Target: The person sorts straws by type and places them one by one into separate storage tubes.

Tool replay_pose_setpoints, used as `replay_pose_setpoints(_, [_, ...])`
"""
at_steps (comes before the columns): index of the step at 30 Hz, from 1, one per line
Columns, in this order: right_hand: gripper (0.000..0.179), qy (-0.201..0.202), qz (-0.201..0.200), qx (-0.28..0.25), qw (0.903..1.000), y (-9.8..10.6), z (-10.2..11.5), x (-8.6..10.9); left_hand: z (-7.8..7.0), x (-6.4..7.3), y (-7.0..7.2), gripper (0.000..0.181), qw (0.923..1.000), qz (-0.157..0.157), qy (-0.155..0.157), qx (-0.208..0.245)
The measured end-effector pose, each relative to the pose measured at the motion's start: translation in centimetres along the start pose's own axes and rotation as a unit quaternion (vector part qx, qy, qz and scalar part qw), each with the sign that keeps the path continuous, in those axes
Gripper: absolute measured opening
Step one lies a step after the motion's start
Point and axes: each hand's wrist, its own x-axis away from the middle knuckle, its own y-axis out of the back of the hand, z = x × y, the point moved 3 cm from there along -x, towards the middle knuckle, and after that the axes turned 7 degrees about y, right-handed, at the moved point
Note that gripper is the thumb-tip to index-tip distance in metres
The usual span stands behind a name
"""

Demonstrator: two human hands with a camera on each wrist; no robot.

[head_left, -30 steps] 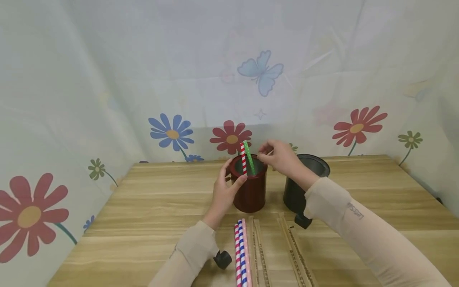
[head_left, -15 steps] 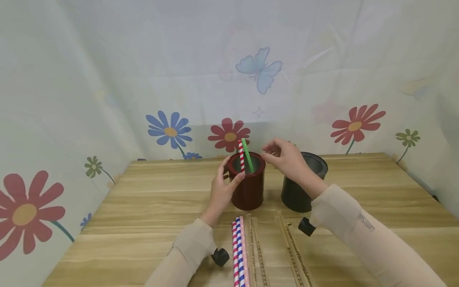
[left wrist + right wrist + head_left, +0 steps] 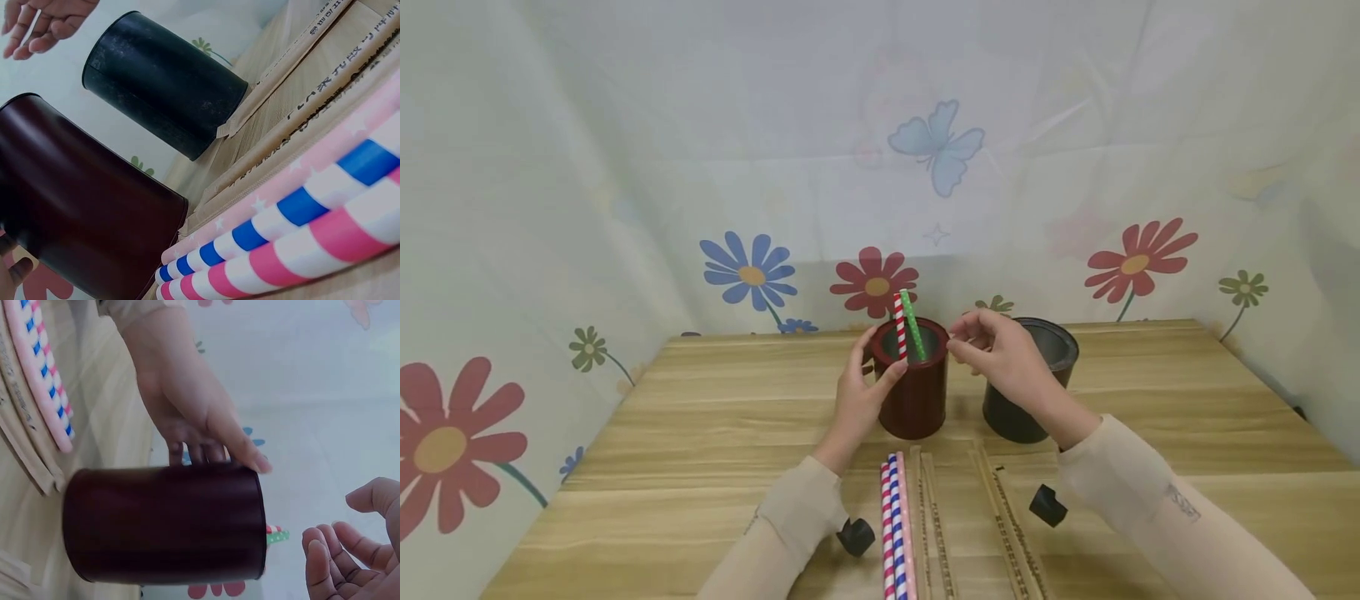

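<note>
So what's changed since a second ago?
The right hand moved rightward and slightly down, away from the red can. Nothing was visibly grabbed or released. The left hand still grips the can; the striped straw and green straw lean inside, and the black can stands unmoved.

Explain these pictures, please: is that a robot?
No robot: this is a person working bare-handed. The wide picture is taken from the head; the two tilted close-ups, from the left and right wrists. On the wood-grain table stand a glossy dark red cylindrical container and a black cylindrical container. Nearer the person lie three patterned tubular straws and several slim brown printed wrappers. The left hand grips the red container, which holds a red-and-white striped straw and a green white-dotted straw. The right hand is beside its rim, fingers loosely curved, holding nothing visible.
</note>
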Motion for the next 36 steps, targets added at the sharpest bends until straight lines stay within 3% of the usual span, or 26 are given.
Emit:
replay_pose_setpoints(9, [0.022,-0.002,0.022,0.0,0.9998,-1.8,-0.1,2.3,-0.2,0.0,-0.3,0.07,0.9997,0.011,0.019,0.003])
replay_pose_setpoints(17, [0.023,-0.007,0.07,-0.011,0.9975,-4.0,-0.3,3.3,-3.5,1.4,0.2,0.065,0.9997,0.007,0.023,-0.005])
replay_pose_setpoints(23, [0.022,0.004,0.119,-0.02,0.9927,-5.9,-0.8,3.5,-3.8,1.7,0.3,0.065,0.9998,0.007,0.017,0.003])
replay_pose_setpoints(36, [0.017,0.017,0.176,0.066,0.9819,-8.9,-1.8,3.9,-3.8,1.6,0.3,0.065,0.9996,0.006,0.026,0.008])
